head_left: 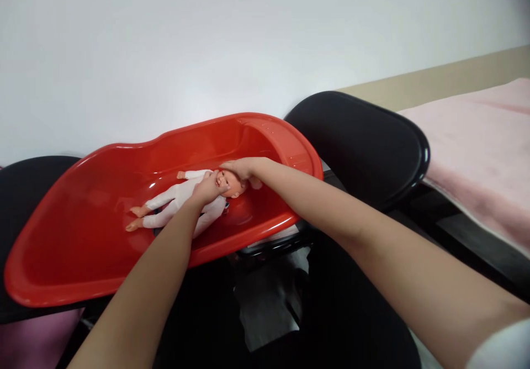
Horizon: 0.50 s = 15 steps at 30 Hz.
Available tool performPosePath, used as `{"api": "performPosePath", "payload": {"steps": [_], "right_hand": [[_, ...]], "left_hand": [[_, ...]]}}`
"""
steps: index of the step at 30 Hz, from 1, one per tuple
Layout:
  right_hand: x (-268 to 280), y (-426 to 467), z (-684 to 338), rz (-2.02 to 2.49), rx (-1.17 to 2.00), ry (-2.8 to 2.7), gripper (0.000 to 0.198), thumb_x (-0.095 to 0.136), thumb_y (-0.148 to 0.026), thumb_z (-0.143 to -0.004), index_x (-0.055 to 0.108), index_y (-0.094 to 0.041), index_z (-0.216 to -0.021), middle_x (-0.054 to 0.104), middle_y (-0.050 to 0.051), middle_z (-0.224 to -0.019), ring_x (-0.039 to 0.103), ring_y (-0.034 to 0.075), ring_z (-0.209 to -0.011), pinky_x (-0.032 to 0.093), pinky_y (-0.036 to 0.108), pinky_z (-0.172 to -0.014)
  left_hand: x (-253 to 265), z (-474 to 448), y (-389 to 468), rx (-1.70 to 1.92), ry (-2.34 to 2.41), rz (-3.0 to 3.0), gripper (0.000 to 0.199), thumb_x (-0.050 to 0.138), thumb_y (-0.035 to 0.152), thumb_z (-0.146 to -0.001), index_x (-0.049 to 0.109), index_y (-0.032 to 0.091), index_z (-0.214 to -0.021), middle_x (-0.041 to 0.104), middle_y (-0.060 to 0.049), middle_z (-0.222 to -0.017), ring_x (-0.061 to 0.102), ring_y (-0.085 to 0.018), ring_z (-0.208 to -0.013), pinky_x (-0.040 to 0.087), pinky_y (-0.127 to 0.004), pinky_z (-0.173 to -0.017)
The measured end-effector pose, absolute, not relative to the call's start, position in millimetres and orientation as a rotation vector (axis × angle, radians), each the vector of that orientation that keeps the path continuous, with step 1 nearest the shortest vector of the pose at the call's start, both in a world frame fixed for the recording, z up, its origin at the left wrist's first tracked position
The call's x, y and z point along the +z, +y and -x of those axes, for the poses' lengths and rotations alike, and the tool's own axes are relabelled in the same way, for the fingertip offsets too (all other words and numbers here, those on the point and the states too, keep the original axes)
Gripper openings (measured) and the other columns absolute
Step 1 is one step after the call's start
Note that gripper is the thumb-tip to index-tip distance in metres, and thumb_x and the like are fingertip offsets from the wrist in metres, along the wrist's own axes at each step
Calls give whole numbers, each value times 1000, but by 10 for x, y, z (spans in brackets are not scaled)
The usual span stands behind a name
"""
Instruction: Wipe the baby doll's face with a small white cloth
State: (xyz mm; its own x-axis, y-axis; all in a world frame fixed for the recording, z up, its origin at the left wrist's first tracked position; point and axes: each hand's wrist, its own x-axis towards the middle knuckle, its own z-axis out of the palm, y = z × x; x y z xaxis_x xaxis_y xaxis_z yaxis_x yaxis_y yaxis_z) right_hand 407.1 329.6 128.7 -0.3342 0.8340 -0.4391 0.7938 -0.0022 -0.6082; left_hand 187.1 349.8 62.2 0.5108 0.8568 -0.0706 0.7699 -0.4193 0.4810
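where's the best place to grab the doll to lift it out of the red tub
Probably around the torso of the doll, coming from above on the near side. It lies on its back along the red tub, legs toward the left. The right hand already cups its head and the left hand rests at its chest.

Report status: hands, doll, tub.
Left hand on doll's chest and chin. Right hand cupping its head. Doll on its back inside red tub. Nothing in the way.

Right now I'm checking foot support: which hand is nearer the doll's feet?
Left. The left hand rests on the doll's chest; the right hand cups its head, farther away.
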Motion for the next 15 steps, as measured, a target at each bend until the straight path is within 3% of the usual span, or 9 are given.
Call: {"api": "performPosePath", "payload": {"steps": [3, 6, 9, 12, 15], "right_hand": [[1253, 3377, -4058, 1608, 1073, -2275, 102, 85, -18, -72, 50, -36, -166, 68, 14, -155, 80, 35, -113, 69, 44, -92], [1267, 3452, -3995, 1299, 1056, -2269, 94, 84, -18, -78, 50, -25, -165, 66, 14, -158, 71, 30, -135, 64, 35, -107], [1336, 3443, -3948, 1359, 1020, -2125, 77, 79, -12, -83, 57, -20, -157, 69, 15, -154, 73, 26, -128, 62, 31, -105], [1378, 3408, -3979, 1530, 842, -2158, 66, 83, -11, -78, 67, -16, -142, 71, 15, -147, 73, 24, -116, 60, 30, -102], [1339, 3405, -4019, 1634, 854, -2291, 58, 90, -19, -70, 74, -11, -125, 78, 10, -127, 72, 20, -105, 57, 26, -95]], "left_hand": [[631, -1882, 3483, 255, 1384, -2235, 70, 70, 53, -94, 55, 22, -155, 61, -17, -149, 68, -36, -121, 51, -47, -107], [648, -1892, 3476, 252, 1383, -2189, 59, 70, 55, -93, 62, 22, -142, 61, -16, -142, 69, -36, -115, 51, -47, -102], [656, -1897, 3482, 246, 1350, -2180, 58, 71, 47, -94, 61, 21, -144, 61, -16, -135, 69, -35, -112, 50, -47, -100], [636, -1897, 3500, 262, 1315, -2208, 67, 73, 46, -94, 55, 25, -155, 61, -14, -133, 67, -34, -114, 49, -47, -104], [586, -1895, 3530, 257, 1328, -2218, 67, 79, 44, -90, 59, 26, -151, 62, -14, -137, 67, -34, -116, 49, -44, -105]]}}
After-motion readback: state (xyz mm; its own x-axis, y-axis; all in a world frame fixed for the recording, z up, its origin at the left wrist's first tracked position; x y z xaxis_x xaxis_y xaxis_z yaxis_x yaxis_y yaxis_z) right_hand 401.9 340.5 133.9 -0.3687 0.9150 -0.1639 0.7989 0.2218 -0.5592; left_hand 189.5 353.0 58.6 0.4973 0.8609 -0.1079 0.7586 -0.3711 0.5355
